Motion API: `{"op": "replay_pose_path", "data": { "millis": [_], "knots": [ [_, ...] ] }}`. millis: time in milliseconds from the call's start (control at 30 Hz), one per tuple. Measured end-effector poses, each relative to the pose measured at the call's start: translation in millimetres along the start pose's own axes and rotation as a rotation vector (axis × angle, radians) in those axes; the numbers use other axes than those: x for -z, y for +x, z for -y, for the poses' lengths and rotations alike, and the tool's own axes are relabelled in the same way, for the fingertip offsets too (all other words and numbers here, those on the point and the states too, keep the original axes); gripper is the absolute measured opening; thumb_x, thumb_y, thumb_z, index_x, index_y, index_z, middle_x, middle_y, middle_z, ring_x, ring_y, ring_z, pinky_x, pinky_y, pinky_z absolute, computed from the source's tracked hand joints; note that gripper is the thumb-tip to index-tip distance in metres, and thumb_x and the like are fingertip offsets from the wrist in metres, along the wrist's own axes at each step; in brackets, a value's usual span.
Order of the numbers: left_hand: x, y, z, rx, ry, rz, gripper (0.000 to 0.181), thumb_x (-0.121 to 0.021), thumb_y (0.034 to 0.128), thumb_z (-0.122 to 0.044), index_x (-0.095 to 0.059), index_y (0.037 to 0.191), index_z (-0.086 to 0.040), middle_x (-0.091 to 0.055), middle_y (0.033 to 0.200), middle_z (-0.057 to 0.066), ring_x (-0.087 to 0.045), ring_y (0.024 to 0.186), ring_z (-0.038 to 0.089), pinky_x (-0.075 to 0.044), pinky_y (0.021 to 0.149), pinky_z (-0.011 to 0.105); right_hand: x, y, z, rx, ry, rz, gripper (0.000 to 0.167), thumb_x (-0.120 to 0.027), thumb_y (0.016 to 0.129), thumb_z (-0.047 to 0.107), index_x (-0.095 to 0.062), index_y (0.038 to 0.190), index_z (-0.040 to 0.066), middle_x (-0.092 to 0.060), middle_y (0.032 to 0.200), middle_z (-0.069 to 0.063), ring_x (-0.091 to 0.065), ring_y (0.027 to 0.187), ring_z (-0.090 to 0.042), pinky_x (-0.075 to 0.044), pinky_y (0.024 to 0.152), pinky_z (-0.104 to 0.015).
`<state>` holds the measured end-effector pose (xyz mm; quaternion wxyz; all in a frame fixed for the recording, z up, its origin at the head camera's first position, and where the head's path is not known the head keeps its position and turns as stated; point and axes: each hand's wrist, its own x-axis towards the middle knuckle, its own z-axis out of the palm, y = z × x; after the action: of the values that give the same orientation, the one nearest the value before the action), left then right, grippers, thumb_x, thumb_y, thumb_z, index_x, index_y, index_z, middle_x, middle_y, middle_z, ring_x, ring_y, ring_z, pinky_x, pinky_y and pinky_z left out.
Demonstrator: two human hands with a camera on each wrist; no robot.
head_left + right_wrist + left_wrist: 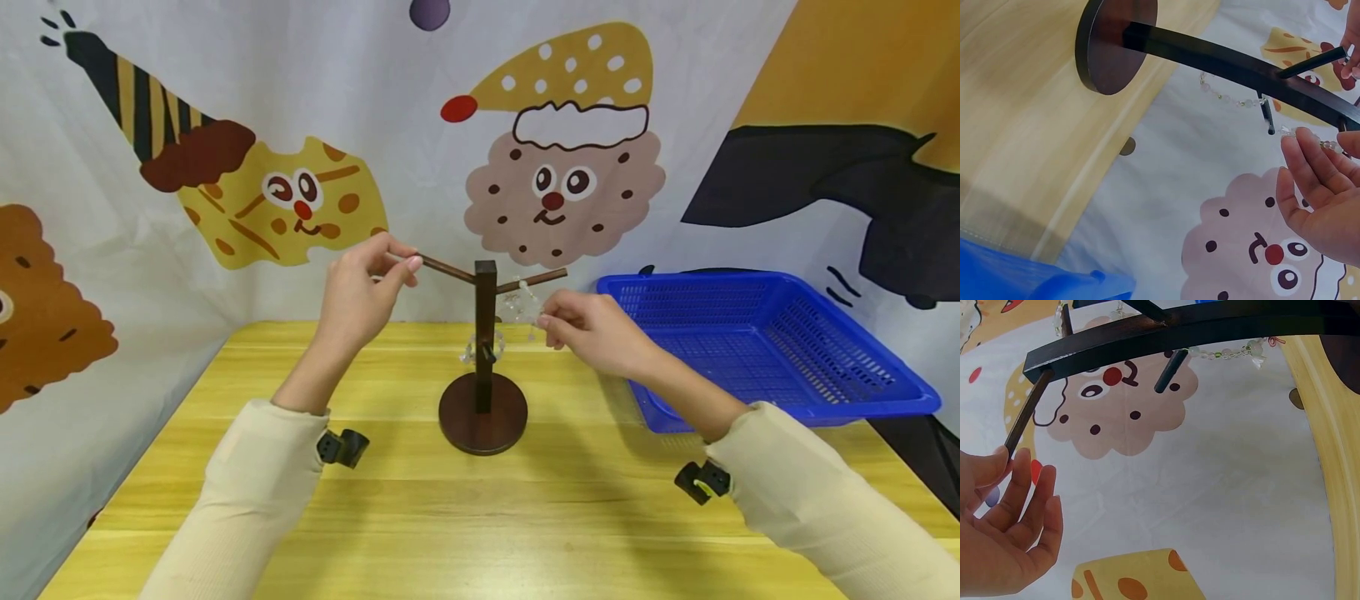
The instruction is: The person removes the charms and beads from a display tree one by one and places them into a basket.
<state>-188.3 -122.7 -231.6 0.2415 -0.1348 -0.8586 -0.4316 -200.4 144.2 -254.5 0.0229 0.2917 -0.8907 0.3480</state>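
A dark wooden stand (485,333) with a round base (483,414) and several pegs stands upright on the table. My left hand (365,287) pinches the tip of its upper left peg (447,268); the left wrist view shows the thumb and finger on that peg (1025,415). On the upper right peg (543,278) hangs a clear beaded bracelet (525,300), and my right hand (592,329) pinches its lower part. Another beaded bracelet (468,348) hangs lower on the stand, also seen in the right wrist view as a bead loop (1225,98).
A blue plastic basket (757,350) is at the right of the yellow wooden table (420,517), its right end near the table's edge. Behind the table hangs a cloth (420,167) printed with cartoon figures.
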Motion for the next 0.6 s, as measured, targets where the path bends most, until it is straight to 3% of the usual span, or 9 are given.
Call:
{"op": "replay_pose_path", "data": {
  "millis": [600],
  "knots": [
    [0.1, 0.0, -0.6, 0.013, -0.002, 0.012, 0.017, -0.056, 0.0921, -0.020, -0.063, 0.095, -0.004, -0.066, 0.075, 0.012, -0.057, 0.065, 0.019, -0.029, 0.041, 0.025, 11, -4.0, -6, 0.002, -0.024, -0.027, 0.013, -0.054, 0.093, 0.012, -0.062, 0.085, 0.006, -0.061, 0.068, 0.001, -0.058, 0.064, -0.013, -0.045, 0.060, -0.032]
  ]
}}
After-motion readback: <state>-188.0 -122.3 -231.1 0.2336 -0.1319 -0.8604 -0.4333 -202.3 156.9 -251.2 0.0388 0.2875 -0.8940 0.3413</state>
